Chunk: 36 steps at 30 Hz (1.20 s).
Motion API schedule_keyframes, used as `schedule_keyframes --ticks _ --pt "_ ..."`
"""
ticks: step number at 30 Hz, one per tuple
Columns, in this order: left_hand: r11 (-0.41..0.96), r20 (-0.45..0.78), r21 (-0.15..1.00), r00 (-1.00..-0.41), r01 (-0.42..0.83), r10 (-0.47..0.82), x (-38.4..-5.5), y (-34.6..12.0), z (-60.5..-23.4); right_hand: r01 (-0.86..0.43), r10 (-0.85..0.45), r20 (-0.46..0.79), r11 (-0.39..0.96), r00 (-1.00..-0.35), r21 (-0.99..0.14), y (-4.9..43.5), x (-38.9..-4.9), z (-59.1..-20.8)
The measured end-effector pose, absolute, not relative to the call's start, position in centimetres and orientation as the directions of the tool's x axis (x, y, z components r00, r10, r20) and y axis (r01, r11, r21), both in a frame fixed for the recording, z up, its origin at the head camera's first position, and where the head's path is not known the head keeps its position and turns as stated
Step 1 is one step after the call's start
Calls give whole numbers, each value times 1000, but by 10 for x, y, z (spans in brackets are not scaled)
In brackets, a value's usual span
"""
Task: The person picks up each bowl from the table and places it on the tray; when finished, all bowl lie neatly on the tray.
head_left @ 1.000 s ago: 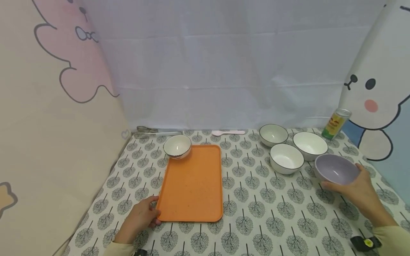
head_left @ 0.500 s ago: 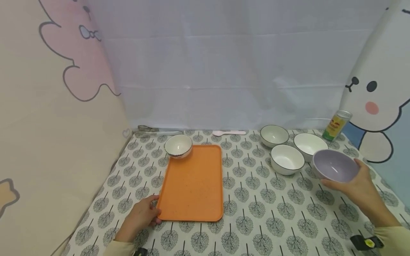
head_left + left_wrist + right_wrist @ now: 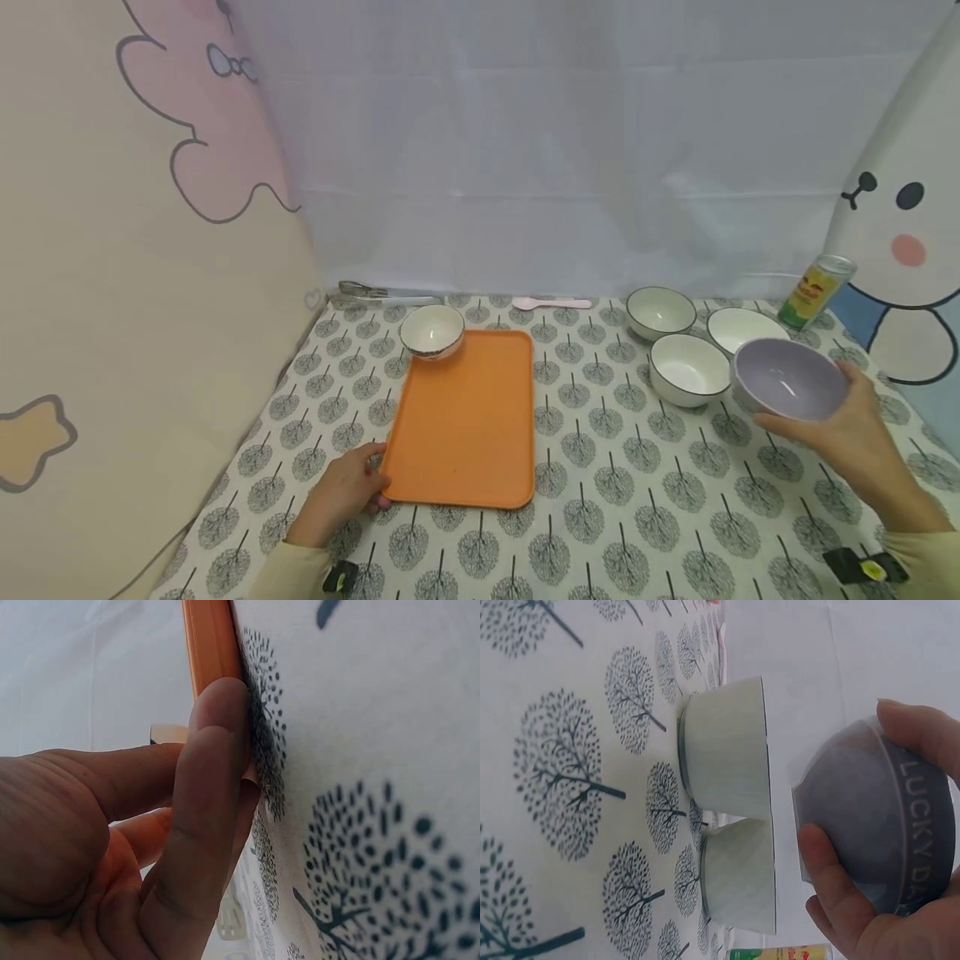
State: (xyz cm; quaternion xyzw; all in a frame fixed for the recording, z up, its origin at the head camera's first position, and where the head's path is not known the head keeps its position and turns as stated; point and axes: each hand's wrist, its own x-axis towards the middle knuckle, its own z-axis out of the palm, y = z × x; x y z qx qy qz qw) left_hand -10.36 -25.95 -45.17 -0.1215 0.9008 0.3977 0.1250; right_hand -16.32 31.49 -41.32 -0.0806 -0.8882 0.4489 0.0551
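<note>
My right hand (image 3: 862,437) grips a purple bowl (image 3: 787,379) by its right side, thumb near the front. In the right wrist view the bowl (image 3: 855,802) is raised off the cloth, higher than the white bowls' rims, and raised letters show on its wall. Just left of and behind it stand three white dark-rimmed bowls: a front one (image 3: 690,371), a rear one (image 3: 660,312) and a right one (image 3: 738,327), partly covered by the purple bowl. My left hand (image 3: 345,492) pinches the near left edge of an orange tray (image 3: 465,425), which lies flat.
A small white bowl (image 3: 432,332) with a patterned outside overlaps the tray's far left corner. Along the back lie a whisk (image 3: 362,290) and a pale pink spoon (image 3: 551,303). A yellow-green can (image 3: 816,292) stands at the back right, near the side wall (image 3: 892,275).
The right hand has lifted the purple bowl higher and a little toward the white bowls. The left hand stays at the tray's edge. The head view has shifted slightly.
</note>
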Motion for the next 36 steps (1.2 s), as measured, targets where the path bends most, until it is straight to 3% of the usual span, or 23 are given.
schedule_keyframes --ticks 21,36 --pt "629 -337 702 -934 -335 -121 -104 -261 -452 8 74 48 621 -996 -784 273 -171 -399" --pt "615 -340 719 -935 -325 -97 -105 -263 -455 -79 -31 74 545 -997 -834 238 -189 -398"
